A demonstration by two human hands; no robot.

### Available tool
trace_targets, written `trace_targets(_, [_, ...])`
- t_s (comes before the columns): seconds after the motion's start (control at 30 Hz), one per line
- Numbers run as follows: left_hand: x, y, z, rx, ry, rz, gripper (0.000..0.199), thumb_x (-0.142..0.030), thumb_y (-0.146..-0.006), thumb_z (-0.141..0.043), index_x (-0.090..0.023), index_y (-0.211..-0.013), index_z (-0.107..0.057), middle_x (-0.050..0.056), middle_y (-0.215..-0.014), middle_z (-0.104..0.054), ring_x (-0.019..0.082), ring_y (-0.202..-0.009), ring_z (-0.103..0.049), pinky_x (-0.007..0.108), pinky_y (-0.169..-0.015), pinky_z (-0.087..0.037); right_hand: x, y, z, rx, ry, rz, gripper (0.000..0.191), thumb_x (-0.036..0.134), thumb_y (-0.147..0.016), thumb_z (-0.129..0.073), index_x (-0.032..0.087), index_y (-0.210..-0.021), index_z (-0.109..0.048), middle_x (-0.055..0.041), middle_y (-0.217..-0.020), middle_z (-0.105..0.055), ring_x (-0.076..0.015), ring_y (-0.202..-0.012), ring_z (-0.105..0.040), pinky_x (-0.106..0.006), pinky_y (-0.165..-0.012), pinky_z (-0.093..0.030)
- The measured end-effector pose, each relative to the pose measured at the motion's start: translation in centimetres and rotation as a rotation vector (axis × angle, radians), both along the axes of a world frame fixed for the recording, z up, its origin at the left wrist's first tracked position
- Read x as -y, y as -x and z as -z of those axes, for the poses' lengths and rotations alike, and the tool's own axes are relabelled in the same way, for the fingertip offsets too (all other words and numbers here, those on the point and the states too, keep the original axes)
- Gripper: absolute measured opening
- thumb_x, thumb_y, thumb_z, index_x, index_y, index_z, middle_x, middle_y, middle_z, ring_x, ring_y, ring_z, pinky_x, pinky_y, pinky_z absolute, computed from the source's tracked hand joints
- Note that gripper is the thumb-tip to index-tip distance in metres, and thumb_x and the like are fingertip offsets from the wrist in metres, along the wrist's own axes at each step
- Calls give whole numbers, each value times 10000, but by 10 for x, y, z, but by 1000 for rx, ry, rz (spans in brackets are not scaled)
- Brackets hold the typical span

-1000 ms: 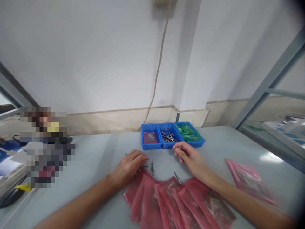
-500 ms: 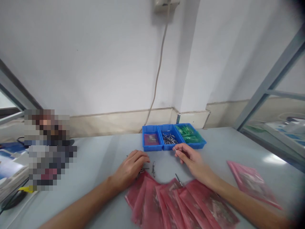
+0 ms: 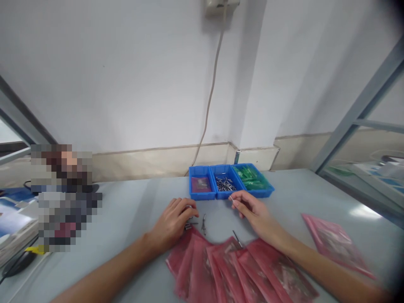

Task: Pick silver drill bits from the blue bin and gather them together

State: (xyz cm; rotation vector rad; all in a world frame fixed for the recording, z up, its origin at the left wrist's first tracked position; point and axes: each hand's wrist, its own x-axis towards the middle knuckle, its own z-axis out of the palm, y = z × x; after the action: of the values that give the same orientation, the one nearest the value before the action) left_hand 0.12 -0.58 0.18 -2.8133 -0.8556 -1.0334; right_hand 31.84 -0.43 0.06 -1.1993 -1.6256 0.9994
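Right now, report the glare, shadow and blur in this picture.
In the head view, a white glare patch lies on the tabletop at right; the upper right corner falls dark; soft shadow shows under the wall box; the thin piece pinched in the right hand is too small and soft to identify.

On my feed I see what looks like a workshop or a small factory room, though I cannot tell which. I go by the long, plain grey table [image 3: 135, 210] against a bare white wall [image 3: 151, 84], and by the blue trays [image 3: 202, 196] on it: one bears a pink packet [image 3: 200, 184], one loose metal pins [image 3: 225, 184], one green packets [image 3: 251, 177]. Many like pink bags [image 3: 200, 273] lie fanned out nearest me. A metal frame [image 3: 347, 126] slants up on the right, and a cable [image 3: 213, 84] hangs down the wall from a small box [image 3: 217, 7]
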Motion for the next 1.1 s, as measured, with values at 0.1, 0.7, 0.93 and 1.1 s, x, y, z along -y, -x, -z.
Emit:
trace_targets(0.1, [1,0,-1,-1,-16,1,335,-6,-1044,-377,-180,-1161,-639,101,-1170,-670,197,-976,-619,342,-867,-464,-1,-1,2,13,6,0,314,534,-1044,-564,245,-1110,-669,-23,-905,-646,-183,-722,-571,-333,-684,-504])
trace_targets(0.7, [3,1,-1,12,-10,-61,383,24,-1004,-372,-196,-1087,-674,85,-1138,-629,187,-917,-574,348,-889,-439,0,0,1,30,-6,0,321,537,-1037,-574,249,-1122,-685,-25,-897,-660,-181,-702,-570,-327,-674,-496])
trace_targets(0.93, [2,0,1,43,-52,-66,365,16,-1007,-397,-206,-1084,-676,90,-1209,-611,188,-929,-566,362,-908,-449,1,0,0,23,1,-3,307,530,-1039,-572,253,-1111,-684,-18,-891,-650,-177,-695,-548,-325,-656,-469])
trace_targets(1.1, [2,-1,3,43,-32,-66,409,55,-975,-373,-203,-1080,-672,78,-1150,-606,180,-885,-544,342,-873,-437,2,-1,-2,28,5,-16,316,527,-1051,-557,245,-1137,-672,-19,-917,-639,-176,-708,-545,-331,-680,-468])
